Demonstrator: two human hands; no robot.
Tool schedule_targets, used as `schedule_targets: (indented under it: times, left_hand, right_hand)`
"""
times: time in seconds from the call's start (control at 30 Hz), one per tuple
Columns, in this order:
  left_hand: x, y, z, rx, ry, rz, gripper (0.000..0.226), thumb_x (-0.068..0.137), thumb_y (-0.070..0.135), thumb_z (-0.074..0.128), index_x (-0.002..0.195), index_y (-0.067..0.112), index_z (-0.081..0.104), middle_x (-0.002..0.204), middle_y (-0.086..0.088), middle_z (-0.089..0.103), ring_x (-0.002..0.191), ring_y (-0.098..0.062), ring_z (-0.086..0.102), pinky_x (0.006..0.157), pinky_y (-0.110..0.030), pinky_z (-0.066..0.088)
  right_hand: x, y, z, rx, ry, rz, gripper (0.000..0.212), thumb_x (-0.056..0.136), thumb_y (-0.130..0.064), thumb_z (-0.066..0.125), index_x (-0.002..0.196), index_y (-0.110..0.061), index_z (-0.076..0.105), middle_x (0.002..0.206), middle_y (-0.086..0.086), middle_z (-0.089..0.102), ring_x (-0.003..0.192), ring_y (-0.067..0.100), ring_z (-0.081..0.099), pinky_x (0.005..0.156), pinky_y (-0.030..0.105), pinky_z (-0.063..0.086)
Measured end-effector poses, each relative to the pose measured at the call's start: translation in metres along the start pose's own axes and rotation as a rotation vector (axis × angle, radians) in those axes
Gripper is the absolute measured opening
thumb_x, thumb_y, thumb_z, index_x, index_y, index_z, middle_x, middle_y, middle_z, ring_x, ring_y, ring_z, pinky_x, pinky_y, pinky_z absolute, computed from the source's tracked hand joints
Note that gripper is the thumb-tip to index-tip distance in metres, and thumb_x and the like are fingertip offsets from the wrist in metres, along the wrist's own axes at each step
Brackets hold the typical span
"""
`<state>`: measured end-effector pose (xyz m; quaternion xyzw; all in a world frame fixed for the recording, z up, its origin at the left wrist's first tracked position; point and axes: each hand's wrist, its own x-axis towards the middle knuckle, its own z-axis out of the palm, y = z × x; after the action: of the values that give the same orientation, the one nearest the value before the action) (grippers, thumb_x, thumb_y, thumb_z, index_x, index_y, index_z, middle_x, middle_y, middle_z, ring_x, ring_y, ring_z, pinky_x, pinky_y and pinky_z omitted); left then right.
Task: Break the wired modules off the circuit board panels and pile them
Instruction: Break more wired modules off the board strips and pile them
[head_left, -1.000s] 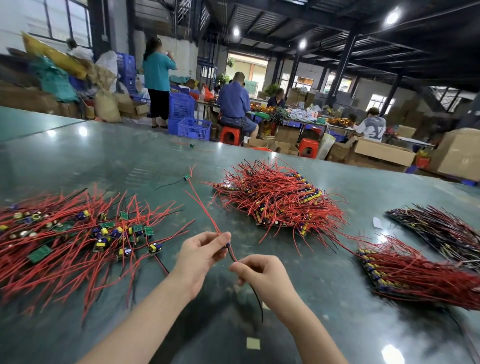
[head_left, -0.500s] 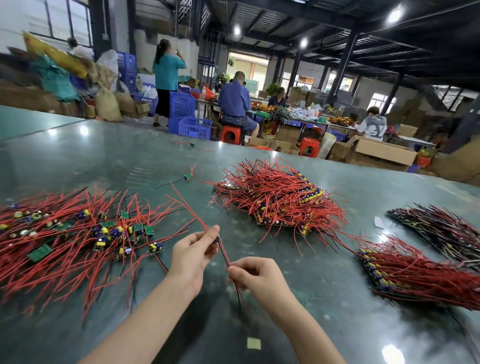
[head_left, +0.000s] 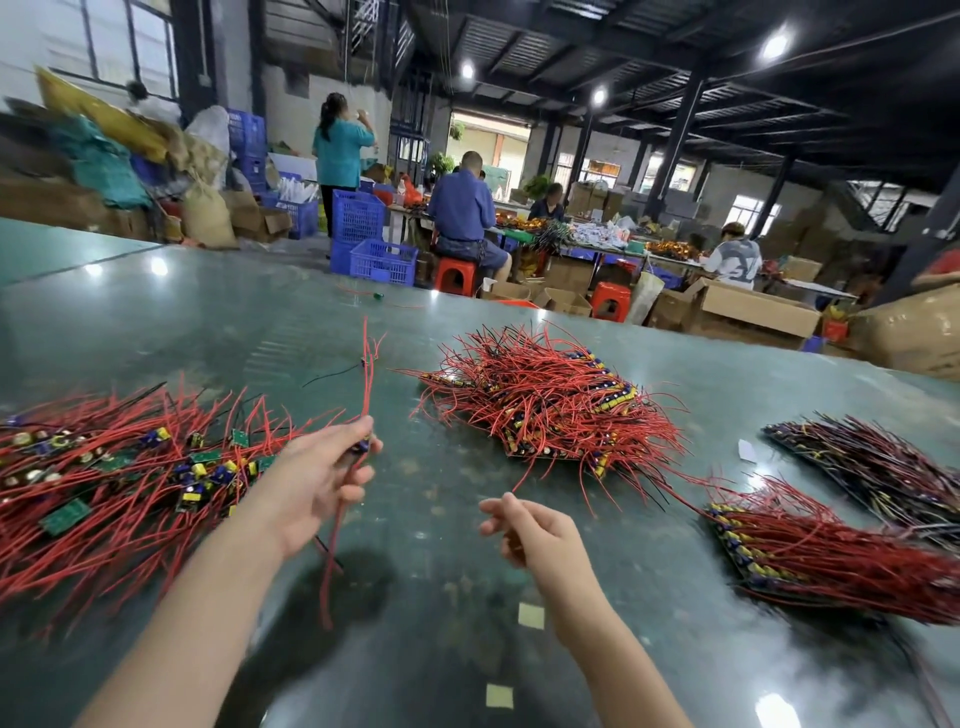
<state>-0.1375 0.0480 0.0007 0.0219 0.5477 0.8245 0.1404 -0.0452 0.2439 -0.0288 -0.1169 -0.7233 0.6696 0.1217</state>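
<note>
Workshop table (head_left: 467, 519) | left hand (head_left: 317, 478) fingers pinch one freed module (head_left: 362, 446), wires dangling, beside 9 o'clock pile (head_left: 104, 483) for drop-off | right hand (head_left: 530, 525) loosely curled, empty | panels (head_left: 545, 410) 1 o'clock, within reach.

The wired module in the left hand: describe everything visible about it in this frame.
The wired module is a tiny board, showing blue and yellow parts, pinched at the fingertips of the left hand above the green table. Thin red leads rise from it up past the fingers; other red leads, with a black one, hang below the palm toward the tabletop. Board details are mostly hidden by fingers. The right hand is clear of it.
</note>
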Motion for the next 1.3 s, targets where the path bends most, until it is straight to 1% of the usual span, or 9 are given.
schedule_targets:
  times: [0.23, 0.4, 0.53, 0.73, 0.8, 0.9, 1.03, 1.17, 1.3]
  left_hand:
    - [0.003, 0.014, -0.040, 1.075, 0.532, 0.465, 0.024, 0.083, 0.027, 0.069, 0.084, 0.004, 0.069, 0.068, -0.017, 0.064, 0.072, -0.033, 0.061, 0.069, -0.035, 0.041]
    - [0.006, 0.017, -0.056, 1.337, 0.654, 0.517, 0.020, 0.084, 0.024, 0.066, 0.086, 0.004, 0.065, 0.083, -0.024, 0.066, 0.083, -0.041, 0.060, 0.069, -0.040, 0.043]
    - [0.014, 0.018, -0.075, 1.510, 0.672, 0.279, 0.019, 0.084, 0.016, 0.064, 0.091, 0.000, 0.069, 0.089, -0.025, 0.066, 0.088, -0.041, 0.060, 0.074, -0.041, 0.049]
    - [0.010, 0.015, -0.073, 1.458, 0.829, 0.310, 0.023, 0.078, 0.004, 0.068, 0.101, 0.003, 0.068, 0.105, -0.026, 0.062, 0.100, -0.045, 0.050, 0.077, -0.047, 0.047]
    - [0.005, 0.011, -0.050, 1.412, 0.779, 0.562, 0.013, 0.077, 0.008, 0.073, 0.089, 0.004, 0.071, 0.099, -0.022, 0.065, 0.095, -0.043, 0.049, 0.077, -0.046, 0.045]
    - [-0.008, -0.013, 0.006, 1.367, 0.460, 0.889, 0.012, 0.068, 0.010, 0.081, 0.069, 0.011, 0.069, 0.083, -0.008, 0.068, 0.083, -0.033, 0.052, 0.074, -0.042, 0.043]
    - [-0.018, -0.061, 0.053, 1.377, 0.156, 1.100, 0.028, 0.057, 0.021, 0.087, 0.066, 0.017, 0.061, 0.075, 0.004, 0.063, 0.081, -0.019, 0.042, 0.068, -0.032, 0.033]
    - [-0.013, -0.093, 0.053, 1.512, 0.063, 1.223, 0.028, 0.060, 0.030, 0.085, 0.068, 0.018, 0.061, 0.074, 0.005, 0.059, 0.079, -0.018, 0.039, 0.068, -0.030, 0.032]
    - [-0.004, -0.104, 0.052, 1.552, 0.101, 1.268, 0.024, 0.077, 0.039, 0.049, 0.074, 0.019, 0.063, 0.077, 0.005, 0.059, 0.079, -0.017, 0.039, 0.069, -0.029, 0.032]
  right_hand:
    - [0.001, 0.005, 0.000, -0.086, 0.020, 0.032, 0.027, 0.095, -0.013, 0.049, 0.080, -0.015, 0.072, 0.063, -0.003, 0.067, 0.049, 0.005, 0.043, 0.049, 0.012, 0.036]
    - [0.000, 0.005, 0.000, -0.107, 0.026, 0.027, 0.027, 0.094, -0.012, 0.050, 0.080, -0.015, 0.072, 0.064, -0.003, 0.068, 0.049, 0.005, 0.043, 0.051, 0.012, 0.036]
    - [0.001, 0.005, -0.001, -0.119, 0.020, 0.008, 0.027, 0.093, -0.010, 0.050, 0.079, -0.018, 0.072, 0.063, -0.005, 0.067, 0.051, 0.007, 0.042, 0.050, 0.013, 0.036]
    - [0.003, 0.006, -0.002, -0.124, 0.024, 0.002, 0.027, 0.093, -0.010, 0.051, 0.080, -0.019, 0.072, 0.061, -0.008, 0.067, 0.048, 0.002, 0.043, 0.049, 0.010, 0.035]
    - [0.004, 0.007, -0.002, -0.134, 0.028, -0.012, 0.025, 0.093, -0.011, 0.051, 0.081, -0.019, 0.072, 0.061, -0.009, 0.067, 0.047, 0.001, 0.043, 0.050, 0.010, 0.035]
    - [0.005, 0.007, -0.004, -0.147, 0.052, -0.023, 0.024, 0.093, -0.011, 0.052, 0.083, -0.019, 0.072, 0.064, -0.007, 0.067, 0.049, 0.004, 0.042, 0.051, 0.012, 0.035]
    - [0.008, 0.004, -0.013, -0.071, 0.152, -0.016, 0.026, 0.093, -0.011, 0.052, 0.081, -0.020, 0.073, 0.064, -0.008, 0.068, 0.048, 0.000, 0.044, 0.050, 0.011, 0.038]
    - [0.012, 0.009, -0.025, 0.033, 0.303, 0.042, 0.023, 0.093, -0.007, 0.050, 0.090, -0.014, 0.072, 0.073, -0.002, 0.069, 0.055, 0.007, 0.047, 0.057, 0.020, 0.041]
    - [0.031, 0.011, -0.048, 0.184, 0.547, 0.187, 0.024, 0.089, 0.004, 0.049, 0.105, -0.004, 0.065, 0.076, 0.006, 0.058, 0.061, 0.014, 0.046, 0.059, 0.024, 0.041]
